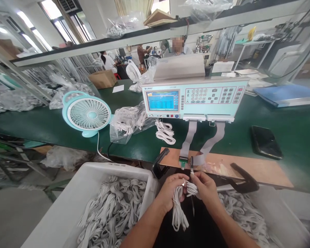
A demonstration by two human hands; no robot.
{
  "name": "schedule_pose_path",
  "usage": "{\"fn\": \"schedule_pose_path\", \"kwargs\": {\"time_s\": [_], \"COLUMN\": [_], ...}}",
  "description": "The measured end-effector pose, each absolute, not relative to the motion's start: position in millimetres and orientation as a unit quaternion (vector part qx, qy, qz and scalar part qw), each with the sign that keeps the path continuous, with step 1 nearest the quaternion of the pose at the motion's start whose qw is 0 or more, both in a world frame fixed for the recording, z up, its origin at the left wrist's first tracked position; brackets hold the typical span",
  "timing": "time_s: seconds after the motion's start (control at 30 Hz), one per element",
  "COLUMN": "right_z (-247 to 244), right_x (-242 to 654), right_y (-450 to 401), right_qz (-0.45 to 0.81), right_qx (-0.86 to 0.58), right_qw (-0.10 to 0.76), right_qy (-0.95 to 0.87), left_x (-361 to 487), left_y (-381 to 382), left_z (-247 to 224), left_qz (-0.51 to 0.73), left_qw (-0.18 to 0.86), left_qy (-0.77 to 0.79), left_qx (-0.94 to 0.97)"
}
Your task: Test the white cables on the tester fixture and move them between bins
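Note:
My left hand is closed on a bundled white cable, whose loops hang below the fingers. Close beside it, my right hand pinches a cable end at the connector under the right grey ribbon cable. Further white coils show between the two hands. A small green board ends the left ribbon cable. Both ribbons run down from a light green tester with a lit blue screen. Fingers partly hide the cable ends.
White bins of bundled cables stand at left and right. Black clamps hold a wooden board at the table edge. On the table are a fan, bagged cables, a loose cable and a phone. People sit beyond.

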State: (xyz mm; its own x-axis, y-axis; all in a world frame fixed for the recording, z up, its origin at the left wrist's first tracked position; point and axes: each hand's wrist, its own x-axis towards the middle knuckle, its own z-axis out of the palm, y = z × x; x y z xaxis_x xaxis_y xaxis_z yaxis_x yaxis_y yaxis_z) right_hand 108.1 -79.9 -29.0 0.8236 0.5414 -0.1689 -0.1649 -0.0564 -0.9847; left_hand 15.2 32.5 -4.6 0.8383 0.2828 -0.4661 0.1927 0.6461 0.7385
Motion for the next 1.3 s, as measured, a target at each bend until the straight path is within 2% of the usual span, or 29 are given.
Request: {"fn": "schedule_pose_path", "kwargs": {"time_s": [0.1, 0.2, 0.37, 0.5, 0.67, 0.93, 1.13, 1.3], "right_z": [-28.5, -25.5, -23.1, -25.8, -23.7, -31.1, -25.8, -21.3], "right_x": [108.5, 107.6, 104.1, 102.6, 101.8, 104.4, 105.5, 105.6], "right_y": [-80.0, -78.7, -74.3, -70.2, -66.0, -70.0, -69.5, -69.1], "right_qz": [0.277, 0.278, 0.284, 0.32, 0.343, 0.324, 0.335, 0.361], "right_qx": [-0.674, -0.671, -0.635, -0.577, -0.539, -0.565, -0.573, -0.568], "right_qw": [0.674, 0.679, 0.717, 0.752, 0.769, 0.759, 0.748, 0.739], "right_qy": [-0.122, -0.105, -0.048, -0.005, 0.03, 0.004, 0.002, -0.012], "left_x": [8.5, 7.0, 14.8, 19.0, 23.9, 29.7, 35.6, 38.0], "left_y": [39.3, 39.8, 35.1, 39.1, 44.1, 39.5, 26.9, 22.9], "left_z": [-4.8, -4.7, -6.5, -10.1, -15.8, -19.9, -24.5, -27.4], "left_qz": [-0.001, 0.003, 0.077, 0.082, 0.133, 0.173, 0.173, 0.197], "left_qw": [0.889, 0.874, 0.776, 0.697, 0.655, 0.654, 0.715, 0.695], "left_qy": [0.231, 0.246, 0.306, 0.258, 0.242, 0.282, 0.347, 0.343], "left_qx": [0.395, 0.42, 0.547, 0.664, 0.704, 0.681, 0.582, 0.6]}}
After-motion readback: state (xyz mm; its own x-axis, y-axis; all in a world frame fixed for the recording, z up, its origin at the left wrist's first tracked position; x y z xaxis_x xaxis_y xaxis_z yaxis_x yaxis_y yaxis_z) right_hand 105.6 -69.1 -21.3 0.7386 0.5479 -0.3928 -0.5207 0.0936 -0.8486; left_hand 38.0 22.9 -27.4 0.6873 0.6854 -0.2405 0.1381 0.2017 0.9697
